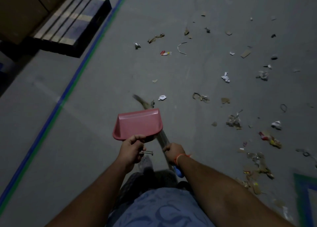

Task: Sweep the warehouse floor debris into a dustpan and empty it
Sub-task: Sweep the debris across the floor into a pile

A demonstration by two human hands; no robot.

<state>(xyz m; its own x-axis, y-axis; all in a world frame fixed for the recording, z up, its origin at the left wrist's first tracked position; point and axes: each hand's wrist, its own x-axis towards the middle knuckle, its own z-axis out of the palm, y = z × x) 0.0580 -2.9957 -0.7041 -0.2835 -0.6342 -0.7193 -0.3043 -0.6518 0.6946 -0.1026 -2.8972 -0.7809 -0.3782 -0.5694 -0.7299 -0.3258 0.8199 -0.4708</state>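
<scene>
Right hand [173, 149] grips the broom [163, 137], whose long axis runs fwd-left under the pink dustpan [139, 123] that the left hand [132, 148] holds off the floor, w/ most debris [234, 121] lying right of the dustpan, nearer the broom hand.

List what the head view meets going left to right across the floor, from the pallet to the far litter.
Wooden pallet → blue-green floor line → pink dustpan held by the left hand → right hand on the broom → crumpled white paper → red and yellow wrapper.
</scene>
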